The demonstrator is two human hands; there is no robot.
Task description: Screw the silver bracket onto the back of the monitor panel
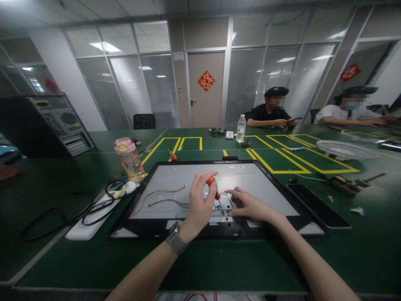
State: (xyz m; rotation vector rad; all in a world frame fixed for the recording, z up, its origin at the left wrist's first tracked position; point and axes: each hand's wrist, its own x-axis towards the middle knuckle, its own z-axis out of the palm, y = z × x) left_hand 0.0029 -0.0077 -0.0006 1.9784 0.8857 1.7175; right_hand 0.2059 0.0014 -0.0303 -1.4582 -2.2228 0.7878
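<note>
On a green table, left hand clasping 1 orange screwdriver over a panel, right hand nearby, loosely spread

On a clock face centred on the view, a closed door stands at twelve o'clock, bearing a red diamond-shaped sign. Toward two o'clock, a clear bottle stands upright on the green table, just beside a small white box. Farther back that way sits a person in a black top. A round white grille lies at three. At nine stands a pink-lidded drinking bottle, with a computer tower farther out; at eight, black cables cross a white power strip.
</note>
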